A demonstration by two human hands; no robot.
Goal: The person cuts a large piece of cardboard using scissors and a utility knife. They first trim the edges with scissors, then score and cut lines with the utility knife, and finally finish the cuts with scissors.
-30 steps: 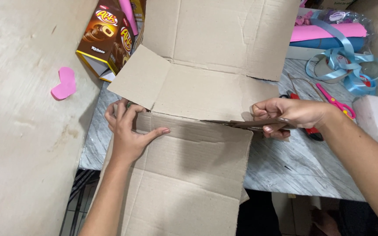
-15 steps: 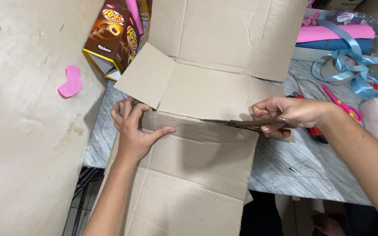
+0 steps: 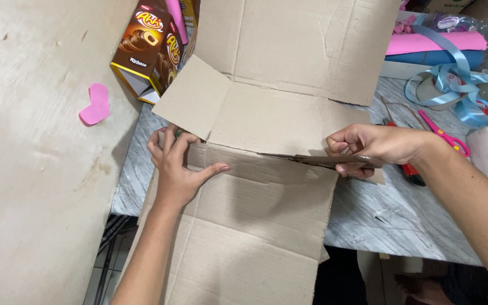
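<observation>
Nearest the camera, a flattened cardboard box (image 3: 255,226) hangs over the near edge of the grey marbled worktop (image 3: 391,220) and runs back across it to the far edge, flaps spread. On its left side the left hand (image 3: 176,166) lies palm down, fingers spread flat across a fold, thumb pointing right; its grip is apart, pressing rather than holding. Toward the right edge of the box the right hand (image 3: 368,148) has its grip clamped on a narrow cardboard strip (image 3: 317,161) that stands up along the same fold, thumb on top and fingers beneath. Just beyond that hand, on the bare worktop, lie a red-handled tool (image 3: 410,169) and pink scissors (image 3: 444,135), close together. Farther back at the right far corner sits a coil of light blue ribbon (image 3: 453,90), with pink and blue rolls (image 3: 430,48) behind it. At the far left corner stands a brown snack carton (image 3: 148,48). A pink paper cutout (image 3: 96,104) lies on the pale board left of the worktop.
</observation>
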